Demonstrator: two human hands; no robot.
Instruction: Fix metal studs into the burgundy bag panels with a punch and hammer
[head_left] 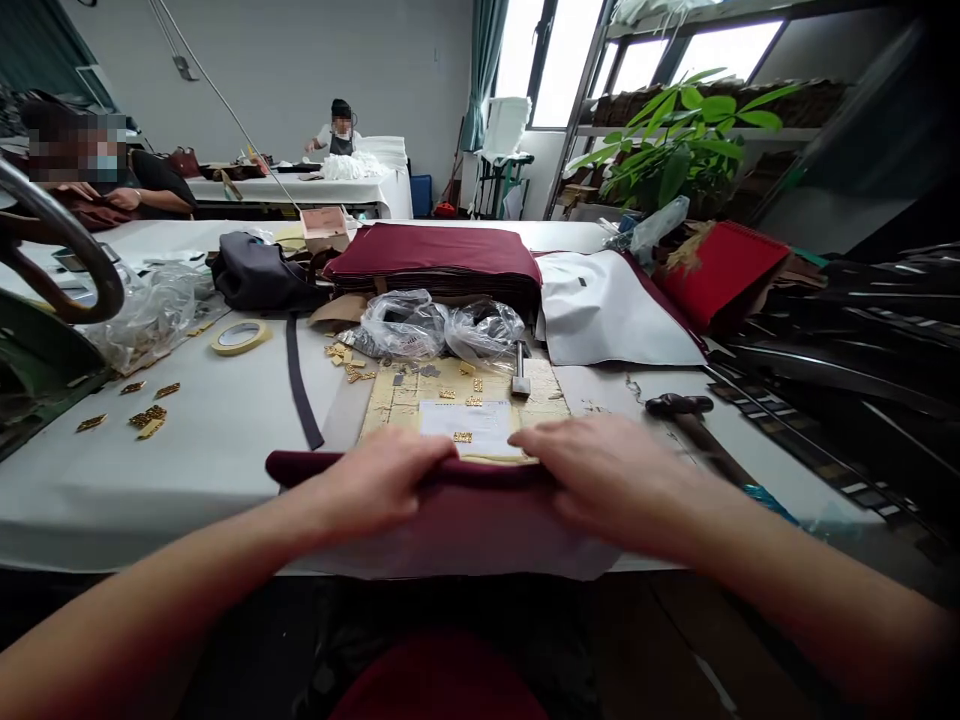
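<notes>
At the table's front edge, a maroon leather-like sheet (487,500) is bent over, its pale underside hanging toward me. My left hand (379,475) is closed on the upper edge of that sheet, left of centre. Farther right, my right hand (600,465) grips the same edge, its index finger stretched over the board. Just beyond the fold, a white paper (439,415) lies on a worn yellowish board (390,395). A small gold metal piece (463,437) rests on the paper between my hands. A metal stamping tool (520,375) stands on the board's far right.
A hammer (679,405) lies to the right. Behind the board are plastic bags (405,325) and a stack of maroon sheets (442,250). Gold pieces (150,418), a tape roll (241,337) and a dark strip (300,390) lie left. Two people sit farther back.
</notes>
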